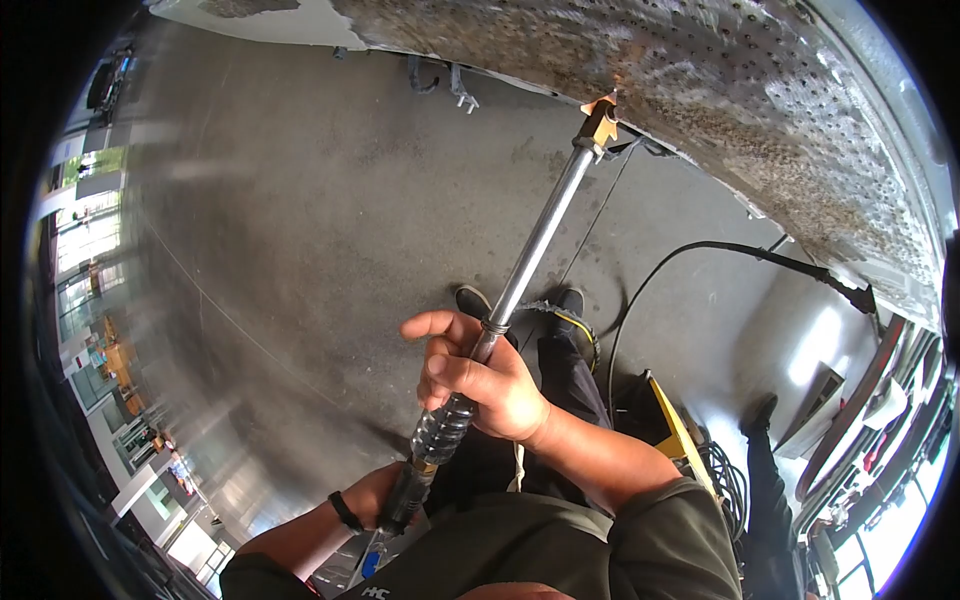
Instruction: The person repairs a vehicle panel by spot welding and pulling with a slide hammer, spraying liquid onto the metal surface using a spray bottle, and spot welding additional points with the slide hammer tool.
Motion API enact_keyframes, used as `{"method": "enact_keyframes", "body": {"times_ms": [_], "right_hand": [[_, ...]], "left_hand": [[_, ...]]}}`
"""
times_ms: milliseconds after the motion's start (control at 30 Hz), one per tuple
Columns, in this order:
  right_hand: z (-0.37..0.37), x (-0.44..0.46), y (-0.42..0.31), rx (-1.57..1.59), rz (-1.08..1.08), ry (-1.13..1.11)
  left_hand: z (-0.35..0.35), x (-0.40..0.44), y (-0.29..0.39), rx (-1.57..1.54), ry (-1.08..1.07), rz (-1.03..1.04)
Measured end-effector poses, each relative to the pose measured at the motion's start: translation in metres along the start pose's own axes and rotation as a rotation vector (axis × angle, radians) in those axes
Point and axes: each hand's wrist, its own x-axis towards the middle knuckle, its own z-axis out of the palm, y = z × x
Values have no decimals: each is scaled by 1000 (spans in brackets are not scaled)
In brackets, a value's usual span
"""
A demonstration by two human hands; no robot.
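Note:
A long slide-hammer dent puller slants from my body up to a bare, scuffed metal panel. Its copper-coloured star-shaped tip meets the panel near the lower edge, with a small orange spot at the contact. My right hand curls around the shaft just above the dark ridged grip, thumb across it and index finger loosely extended. Lower down, my left hand, with a black wristband, holds the rear end of the tool; its fingers are mostly hidden behind the handle.
A black cable loops down from a clamp near the panel's right side. Beside my legs stands a yellow-edged machine with coiled cables. Another person's leg is at right. Grey floor lies below.

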Motion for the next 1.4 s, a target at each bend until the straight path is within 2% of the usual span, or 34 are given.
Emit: {"method": "enact_keyframes", "body": {"times_ms": [33, 167, 300, 367, 433, 467, 533, 567, 600, 700, 800, 933, 1133, 1333, 1400], "right_hand": [[1, 0, -1, 6, 3, 0], [-8, 9, -14, 96, -112, -31], [-39, 55, -100, 10, -276, -10], [-41, 69, -134, 50, -279, 32], [-32, 61, -111, -18, -383, 128], [-26, 46, -65, 49, -456, -38], [21, -4, 10, 15, -21, 30], [19, -18, 38, 69, 18, -25], [17, -22, 49, 124, 57, -80], [12, -24, 47, 135, 51, -45], [5, -11, 20, 69, 28, -27], [6, -3, 3, 6, 25, 0], [2, -2, -2, 36, 20, 10], [5, -1, -3, 39, 21, 16], [7, 0, -3, 51, 13, 17]], "left_hand": [[6, -4, 2, 50, 19, 30], [17, -13, 13, -69, -38, -17], [5, -14, -1, -129, -17, -24], [5, -18, -6, -115, 2, -21], [8, -27, -3, -48, 39, -14], [11, -34, -2, 156, -22, 109], [14, -47, 1, 563, -138, 367], [8, -47, -13, -17, 29, -42], [-1, -44, -27, -48, 28, -67], [-16, -27, -31, -145, -1, -156], [0, -16, -20, -99, 15, 5], [-6, 0, -12, 8, 46, 60], [5, -7, -7, -182, -30, -14], [10, -11, 1, -93, -29, 23], [-1, -7, 2, -119, -93, -30]]}}
